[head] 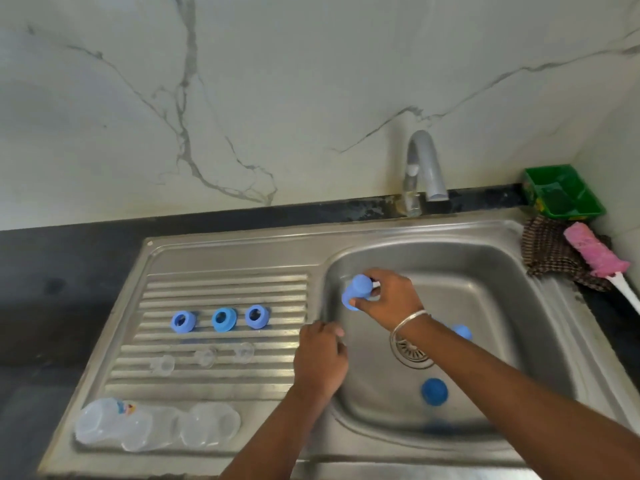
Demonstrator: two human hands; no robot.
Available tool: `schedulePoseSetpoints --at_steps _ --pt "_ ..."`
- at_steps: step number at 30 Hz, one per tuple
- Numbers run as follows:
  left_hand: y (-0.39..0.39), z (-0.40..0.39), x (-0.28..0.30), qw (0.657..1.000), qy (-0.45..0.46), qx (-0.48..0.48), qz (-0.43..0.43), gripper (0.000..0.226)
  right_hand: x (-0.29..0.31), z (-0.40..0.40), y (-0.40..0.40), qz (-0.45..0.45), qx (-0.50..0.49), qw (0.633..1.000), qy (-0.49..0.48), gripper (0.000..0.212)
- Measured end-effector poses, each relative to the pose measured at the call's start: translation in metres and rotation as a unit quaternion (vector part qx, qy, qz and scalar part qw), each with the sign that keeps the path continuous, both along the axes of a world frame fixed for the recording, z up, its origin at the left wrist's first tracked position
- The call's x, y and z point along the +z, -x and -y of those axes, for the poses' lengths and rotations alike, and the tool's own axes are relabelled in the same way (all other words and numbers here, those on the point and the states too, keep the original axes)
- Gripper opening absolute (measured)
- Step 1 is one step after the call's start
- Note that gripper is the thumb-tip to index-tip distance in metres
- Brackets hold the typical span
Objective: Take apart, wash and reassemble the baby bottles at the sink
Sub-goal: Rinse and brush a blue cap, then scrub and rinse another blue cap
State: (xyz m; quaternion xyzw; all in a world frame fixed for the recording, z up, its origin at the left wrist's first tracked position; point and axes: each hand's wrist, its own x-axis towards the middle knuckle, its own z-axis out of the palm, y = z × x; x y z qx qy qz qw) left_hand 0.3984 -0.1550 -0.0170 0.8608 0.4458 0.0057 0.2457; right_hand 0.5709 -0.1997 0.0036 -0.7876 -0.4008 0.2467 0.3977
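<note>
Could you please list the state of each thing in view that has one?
Tap: off, no water showing.
Blue cap: held by right hand over the basin.
Left hand: curled, apparently empty.
Three blue rings: detached, on the drainboard.
Three clear teats: detached, below the rings.
Bottles: capless, lying down.

three blue rings [221, 319] – three clear teats [205, 356], three blue caps [358, 292], clear bottles [114, 424] – count unclear

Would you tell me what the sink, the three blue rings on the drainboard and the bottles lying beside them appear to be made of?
The sink looks like brushed stainless steel: grey, with soft reflections and pressed ridges. The blue rings seem opaque matte plastic, evenly coloured. The bottles look like clear, slightly cloudy plastic, since the ridges show through them.
</note>
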Motion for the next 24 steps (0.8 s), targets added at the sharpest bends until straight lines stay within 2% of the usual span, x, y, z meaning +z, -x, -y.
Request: schedulePoseSetpoints --at_steps 4,9,18,24 --pt "0.017 -0.02 -0.007 0.998 0.05 -0.017 0.045 0.044 0.018 -0.074 0.025 0.027 0.122 0.992 -0.018 0.039" --pt "0.025 -0.027 -0.015 0.992 0.061 -0.019 0.106 0.038 0.009 -0.142 0.056 0.065 0.22 0.973 -0.005 0.041" --pt "0.028 -0.029 -0.026 0.986 0.048 -0.028 0.155 0.035 -0.011 -0.176 0.079 0.133 0.271 0.953 0.036 0.049" --pt "0.028 -0.03 -0.029 0.985 0.046 -0.026 0.163 0.035 -0.009 -0.181 0.083 0.117 0.258 0.958 0.049 0.05"
